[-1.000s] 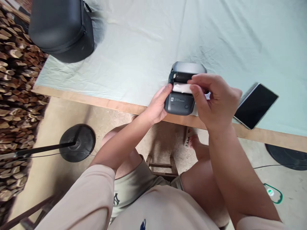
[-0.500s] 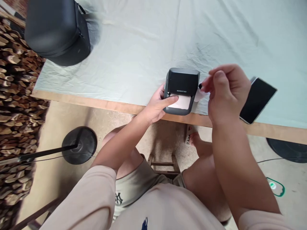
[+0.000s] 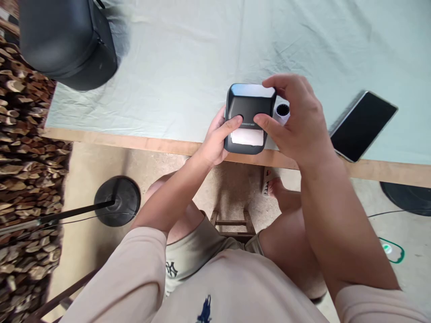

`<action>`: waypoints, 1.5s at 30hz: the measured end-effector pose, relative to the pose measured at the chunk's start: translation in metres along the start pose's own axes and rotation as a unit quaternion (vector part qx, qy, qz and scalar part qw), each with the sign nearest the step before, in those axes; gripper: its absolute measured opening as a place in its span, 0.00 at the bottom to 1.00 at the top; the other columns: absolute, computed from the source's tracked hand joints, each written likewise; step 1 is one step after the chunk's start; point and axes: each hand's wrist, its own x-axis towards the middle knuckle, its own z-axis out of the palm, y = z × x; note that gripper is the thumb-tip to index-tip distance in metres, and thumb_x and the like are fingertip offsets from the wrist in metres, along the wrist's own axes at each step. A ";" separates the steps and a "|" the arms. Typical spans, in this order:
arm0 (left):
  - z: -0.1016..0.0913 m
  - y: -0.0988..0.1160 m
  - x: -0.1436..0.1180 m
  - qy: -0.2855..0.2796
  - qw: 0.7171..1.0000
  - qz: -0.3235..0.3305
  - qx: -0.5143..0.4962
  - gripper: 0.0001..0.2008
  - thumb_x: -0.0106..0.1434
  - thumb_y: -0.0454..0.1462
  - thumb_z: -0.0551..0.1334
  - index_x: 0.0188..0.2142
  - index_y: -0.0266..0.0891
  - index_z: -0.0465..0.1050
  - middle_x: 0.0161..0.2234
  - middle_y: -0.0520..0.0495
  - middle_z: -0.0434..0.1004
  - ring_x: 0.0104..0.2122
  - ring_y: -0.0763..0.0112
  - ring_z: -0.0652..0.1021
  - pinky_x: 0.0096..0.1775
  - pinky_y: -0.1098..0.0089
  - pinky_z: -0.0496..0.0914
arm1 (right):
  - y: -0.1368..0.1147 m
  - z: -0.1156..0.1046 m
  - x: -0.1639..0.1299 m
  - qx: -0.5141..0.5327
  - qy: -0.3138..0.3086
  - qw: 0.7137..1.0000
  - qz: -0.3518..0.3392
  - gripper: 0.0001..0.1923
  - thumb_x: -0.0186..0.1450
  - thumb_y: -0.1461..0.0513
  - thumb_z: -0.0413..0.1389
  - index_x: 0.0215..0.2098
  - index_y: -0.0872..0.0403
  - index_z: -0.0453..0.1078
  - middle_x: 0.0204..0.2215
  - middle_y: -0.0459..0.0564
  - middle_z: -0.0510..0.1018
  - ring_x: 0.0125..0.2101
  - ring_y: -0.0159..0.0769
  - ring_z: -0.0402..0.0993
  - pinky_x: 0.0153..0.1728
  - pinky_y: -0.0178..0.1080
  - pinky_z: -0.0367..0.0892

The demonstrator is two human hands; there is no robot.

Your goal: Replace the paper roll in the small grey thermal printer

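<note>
A dark label printer [image 3: 251, 104] is held above the table's near edge, with a white label strip [image 3: 247, 137] at its front opening. My left hand [image 3: 215, 138] wraps its left side, thumb resting on the cover. From the right, my right hand [image 3: 301, 116] grips it too: the thumb presses the cover near the printed name and the index finger reaches the far right corner. Beside the printer, partly behind my right hand, stands a small white label roll [image 3: 282, 117] with a dark core.
A smartphone [image 3: 364, 126] with a dark screen lies right of my right hand. A black zipped case [image 3: 69, 45] stands at the far left of the cloth-covered table [image 3: 175, 67]. Stacked firewood [image 3: 28, 188] and a round black stand base [image 3: 117, 200] are on the left.
My right hand has moved left from beside the printer onto its cover. My left thumb has shifted from the label strip up to the cover. The white roll's dark core is now visible.
</note>
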 end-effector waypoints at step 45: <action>0.002 0.000 -0.007 -0.014 0.999 -0.043 -0.002 0.28 0.68 0.56 0.82 0.59 0.46 0.84 0.56 0.46 0.93 0.71 0.44 0.86 0.67 0.56 0.86 | -0.043 -0.022 0.003 -0.243 -0.116 0.959 0.086 0.24 0.65 0.63 0.64 0.58 0.42 0.85 0.42 0.51 0.90 0.34 0.48 0.79 0.35 0.46 0.64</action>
